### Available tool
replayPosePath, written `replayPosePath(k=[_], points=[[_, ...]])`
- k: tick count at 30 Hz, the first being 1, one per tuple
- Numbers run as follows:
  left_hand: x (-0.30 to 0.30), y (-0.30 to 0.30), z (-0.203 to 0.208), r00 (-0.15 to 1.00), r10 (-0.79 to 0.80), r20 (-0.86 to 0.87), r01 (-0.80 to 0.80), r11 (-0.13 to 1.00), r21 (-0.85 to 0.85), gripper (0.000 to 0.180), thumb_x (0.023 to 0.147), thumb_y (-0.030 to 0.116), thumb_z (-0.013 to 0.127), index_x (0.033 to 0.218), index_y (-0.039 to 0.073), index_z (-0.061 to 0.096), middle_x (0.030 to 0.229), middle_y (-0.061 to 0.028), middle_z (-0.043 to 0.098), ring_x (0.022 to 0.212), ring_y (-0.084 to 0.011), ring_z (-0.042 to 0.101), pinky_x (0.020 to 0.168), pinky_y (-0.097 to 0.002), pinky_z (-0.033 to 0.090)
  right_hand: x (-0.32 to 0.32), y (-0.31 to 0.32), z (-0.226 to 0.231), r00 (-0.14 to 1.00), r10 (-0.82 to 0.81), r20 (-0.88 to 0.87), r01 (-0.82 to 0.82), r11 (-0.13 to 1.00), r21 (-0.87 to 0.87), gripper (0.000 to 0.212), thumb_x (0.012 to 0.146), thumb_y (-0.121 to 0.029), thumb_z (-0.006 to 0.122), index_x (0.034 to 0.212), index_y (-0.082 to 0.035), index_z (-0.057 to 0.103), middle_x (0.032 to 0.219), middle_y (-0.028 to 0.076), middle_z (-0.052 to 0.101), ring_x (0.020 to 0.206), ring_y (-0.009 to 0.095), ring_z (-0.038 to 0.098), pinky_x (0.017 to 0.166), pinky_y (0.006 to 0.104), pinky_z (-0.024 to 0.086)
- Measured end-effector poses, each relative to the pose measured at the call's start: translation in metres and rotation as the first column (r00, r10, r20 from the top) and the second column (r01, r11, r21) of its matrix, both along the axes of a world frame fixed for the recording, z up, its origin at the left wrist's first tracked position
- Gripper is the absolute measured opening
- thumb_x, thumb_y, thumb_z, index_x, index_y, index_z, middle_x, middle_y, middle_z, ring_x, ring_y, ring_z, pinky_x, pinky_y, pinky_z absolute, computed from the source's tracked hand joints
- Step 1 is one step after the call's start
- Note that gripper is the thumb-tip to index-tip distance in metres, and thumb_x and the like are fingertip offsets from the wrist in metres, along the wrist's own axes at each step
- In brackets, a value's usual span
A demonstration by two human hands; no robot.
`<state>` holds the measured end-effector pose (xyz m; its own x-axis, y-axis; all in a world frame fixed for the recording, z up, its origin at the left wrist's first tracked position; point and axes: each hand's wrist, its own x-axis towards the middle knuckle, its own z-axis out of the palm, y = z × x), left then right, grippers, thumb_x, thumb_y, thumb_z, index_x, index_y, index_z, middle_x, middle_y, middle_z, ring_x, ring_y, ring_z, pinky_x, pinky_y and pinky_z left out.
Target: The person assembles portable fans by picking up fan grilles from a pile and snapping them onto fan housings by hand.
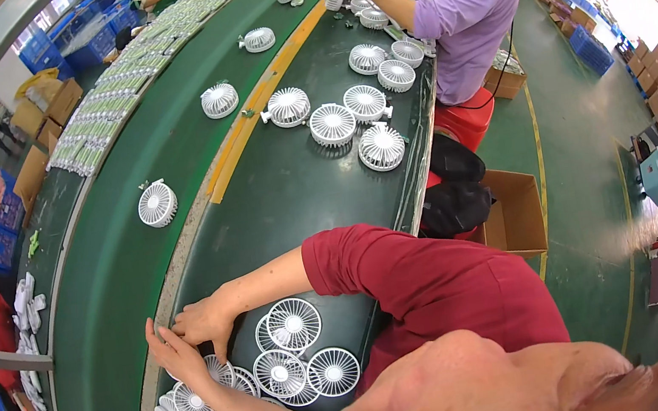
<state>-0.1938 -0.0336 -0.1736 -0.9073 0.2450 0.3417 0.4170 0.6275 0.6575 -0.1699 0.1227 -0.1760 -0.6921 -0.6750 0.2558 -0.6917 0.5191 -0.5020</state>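
Observation:
My left hand (176, 354) reaches up along the metal edge strip beside the belt, fingers stretched out and nothing visible in them. Close against it is my right hand (208, 321), its thumb pointing down and apart from its bent fingers; some fingertips are hidden behind the left hand. Under and beside both hands lie round white fan grilles (197, 403) in a slanted, overlapping pile. More loose grilles (294, 325) rest flat on the dark green tabletop to the right, a few overlapping. My left wrist covers part of the pile.
White fan heads (332, 124) sit farther up the table; others (158, 204) lie on the green conveyor belt (116, 299). A person in a purple top (461, 4) works at the far right. An open cardboard box (513, 211) stands on the floor. Rows of pale green parts (151, 57) line the far side.

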Motion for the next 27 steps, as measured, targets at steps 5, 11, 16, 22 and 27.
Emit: replayPosePath(k=[5, 11, 16, 22, 27], points=[[0.002, 0.006, 0.004, 0.999, -0.001, 0.033, -0.001, 0.998, 0.07, 0.042, 0.102, 0.031, 0.04, 0.13, 0.0, 0.05, 0.127, -0.0201, 0.056, 0.115, -0.0316, 0.055, 0.098, -0.0382, 0.041, 0.001, -0.008, -0.015, 0.991, -0.073, -0.115, 0.049, 0.979, -0.198, 0.074, 0.061, -0.049, 0.082, 0.116, -0.006, 0.06, 0.116, 0.016, 0.056, 0.105, 0.035, 0.052, 0.089, 0.0438, 0.04], [0.008, 0.008, 0.013, 0.963, 0.112, -0.247, -0.151, 0.978, -0.144, 0.043, 0.102, 0.033, 0.041, 0.127, -0.001, 0.054, 0.127, -0.0201, 0.057, 0.115, -0.032, 0.055, 0.098, -0.0382, 0.041, 0.0, -0.013, -0.02, 0.992, -0.113, 0.057, 0.124, 0.957, -0.261, 0.073, 0.06, -0.043, 0.083, 0.115, -0.004, 0.059, 0.114, 0.014, 0.055, 0.108, 0.033, 0.048, 0.09, 0.0423, 0.036], [-0.002, 0.001, -0.002, 0.992, -0.028, 0.125, 0.012, 0.992, 0.127, 0.041, 0.102, 0.029, 0.043, 0.126, -0.002, 0.054, 0.126, -0.0187, 0.057, 0.114, -0.03, 0.056, 0.097, -0.0376, 0.042, 0.009, -0.014, -0.019, 0.966, -0.233, -0.115, 0.182, 0.923, -0.338, 0.072, 0.06, -0.041, 0.084, 0.115, -0.004, 0.057, 0.109, 0.013, 0.056, 0.104, 0.031, 0.048, 0.087, 0.0408, 0.036], [0.0, 0.003, 0.003, 0.997, 0.03, 0.071, -0.042, 0.985, 0.166, 0.04, 0.101, 0.029, 0.045, 0.125, -0.001, 0.055, 0.127, -0.0191, 0.056, 0.12, -0.0324, 0.052, 0.101, -0.0404, 0.039, 0.003, -0.008, -0.013, 0.981, -0.175, -0.084, 0.135, 0.925, -0.355, 0.072, 0.059, -0.036, 0.084, 0.116, -0.001, 0.056, 0.116, 0.015, 0.054, 0.105, 0.034, 0.048, 0.09, 0.0438, 0.038], [0.001, 0.005, 0.003, 0.986, 0.133, -0.105, -0.108, 0.97, 0.218, 0.04, 0.1, 0.03, 0.047, 0.123, 0.0, 0.057, 0.128, -0.0198, 0.056, 0.123, -0.0361, 0.048, 0.103, -0.0442, 0.036, -0.013, 0.01, -0.011, 0.843, -0.488, -0.225, 0.363, 0.826, -0.432, 0.062, 0.066, -0.029, 0.08, 0.121, -0.012, 0.055, 0.134, 0.022, 0.043, 0.126, 0.042, 0.039, 0.102, 0.0514, 0.034]])
